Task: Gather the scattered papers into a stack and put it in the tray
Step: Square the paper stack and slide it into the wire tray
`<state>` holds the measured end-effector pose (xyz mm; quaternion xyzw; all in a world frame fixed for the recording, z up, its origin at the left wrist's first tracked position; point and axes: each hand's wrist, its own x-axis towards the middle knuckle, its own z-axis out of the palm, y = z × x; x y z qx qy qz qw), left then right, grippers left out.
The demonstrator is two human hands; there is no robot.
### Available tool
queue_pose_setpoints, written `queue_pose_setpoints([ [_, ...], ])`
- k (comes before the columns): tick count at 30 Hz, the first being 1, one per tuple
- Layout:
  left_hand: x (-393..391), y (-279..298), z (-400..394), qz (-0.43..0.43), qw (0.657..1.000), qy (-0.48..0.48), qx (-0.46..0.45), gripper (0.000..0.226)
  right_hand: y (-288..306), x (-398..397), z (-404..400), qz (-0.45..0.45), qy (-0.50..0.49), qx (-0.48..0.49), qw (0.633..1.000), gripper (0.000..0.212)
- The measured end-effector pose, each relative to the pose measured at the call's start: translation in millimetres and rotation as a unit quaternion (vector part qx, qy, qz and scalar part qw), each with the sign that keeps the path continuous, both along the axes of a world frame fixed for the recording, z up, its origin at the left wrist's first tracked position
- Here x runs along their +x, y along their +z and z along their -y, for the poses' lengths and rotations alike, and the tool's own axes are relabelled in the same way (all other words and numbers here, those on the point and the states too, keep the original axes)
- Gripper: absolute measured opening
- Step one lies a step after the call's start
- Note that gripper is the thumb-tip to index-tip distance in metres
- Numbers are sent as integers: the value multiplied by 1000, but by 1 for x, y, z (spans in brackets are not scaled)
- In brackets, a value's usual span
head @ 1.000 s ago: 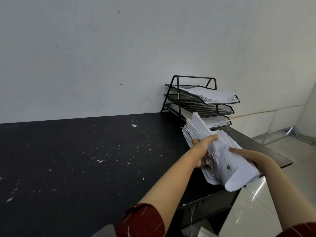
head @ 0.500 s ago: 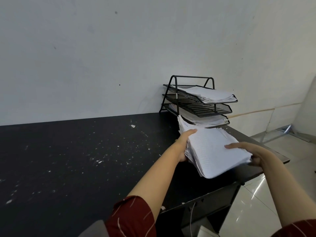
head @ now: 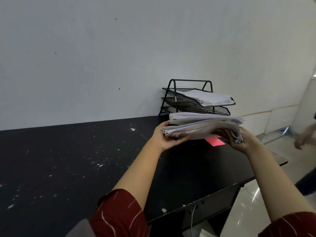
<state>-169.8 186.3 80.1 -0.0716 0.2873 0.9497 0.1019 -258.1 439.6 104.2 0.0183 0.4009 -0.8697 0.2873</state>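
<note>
Papers, gathered into a thick white stack of loose sheets (head: 203,126), are held level above the tabletop, just in front of the black three-tier wire-mesh tray (head: 196,103). In the head view, the only view given, the stack is gripped at its left edge by the left hand (head: 166,137), fingers curled beneath and thumb above, and supported at its right end by the right hand (head: 239,139), whose fingers are wrapped under the drooping corner. Neither hand is empty.

The stack's edges are seen to be ragged and uneven, with sheets fanned out at the left and sagging at the right. A slip is judged likely there: thin, smooth sheets could slide out of the loose right corner as the stack is carried forward, or catch on the tray's wire rim. The top tier already holds a pile of white paper (head: 208,97); the middle tier appears empty, and the gap between tiers looks narrow for so thick a stack, so jamming or curling is possible.

A small pink slip of paper (head: 215,141) lies on the matte black, white-flecked tabletop (head: 68,159) beneath the stack and could be left behind. Another person's hand (head: 303,137) is visible at the far right.
</note>
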Motion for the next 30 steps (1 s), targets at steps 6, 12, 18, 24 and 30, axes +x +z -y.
queue_pose_setpoints([
  [6,15,-13,18,-20,998,6,-52,58,-4,8,11,-107,-56,126,985,56],
  [12,47,-32,33,-11,971,1,-241,32,-2,25,15,-148,75,266,950,28],
  [18,87,-39,68,-31,978,32,-202,47,0,48,37,-176,114,324,923,18],
  [24,133,-22,115,-27,977,143,-153,30,4,74,89,-217,221,298,903,62],
  [30,174,-8,156,-1,920,157,-359,36,4,92,148,-296,313,281,858,93],
])
